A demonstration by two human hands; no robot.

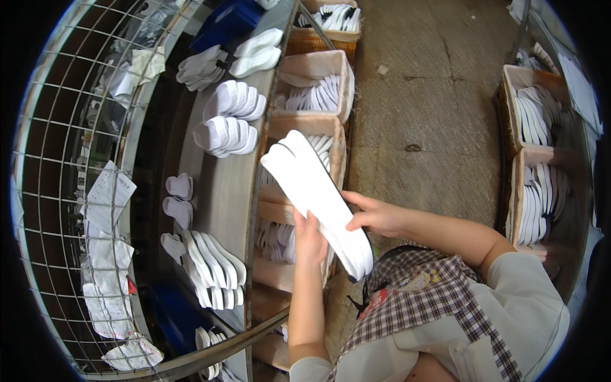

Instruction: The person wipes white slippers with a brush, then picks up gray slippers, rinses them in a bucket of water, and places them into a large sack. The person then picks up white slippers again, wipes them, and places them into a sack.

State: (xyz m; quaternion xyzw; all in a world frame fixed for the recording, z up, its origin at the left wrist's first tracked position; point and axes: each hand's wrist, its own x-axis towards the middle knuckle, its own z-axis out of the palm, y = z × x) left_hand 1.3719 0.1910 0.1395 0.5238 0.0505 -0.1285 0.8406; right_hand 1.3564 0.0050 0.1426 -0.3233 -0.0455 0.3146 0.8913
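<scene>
A small stack of white shoe soles (315,184) with a thin dark line along one edge is held up at a slant before my body. My left hand (310,240) grips its left side, thumb lying against the edge of the stack. From the right, my right hand (377,216) is closed on the other side, with fingers partly hidden behind the soles. Below and behind the stack stands a cloth-lined basket (338,143) with more white soles on edge.
On the left, a shelf (219,191) bears several groups of soles (213,264), behind a wire grid (54,184). Another lined basket (349,83) stands farther along the shelf. Across the brown floor (433,127), more baskets of soles (531,114) line the right side.
</scene>
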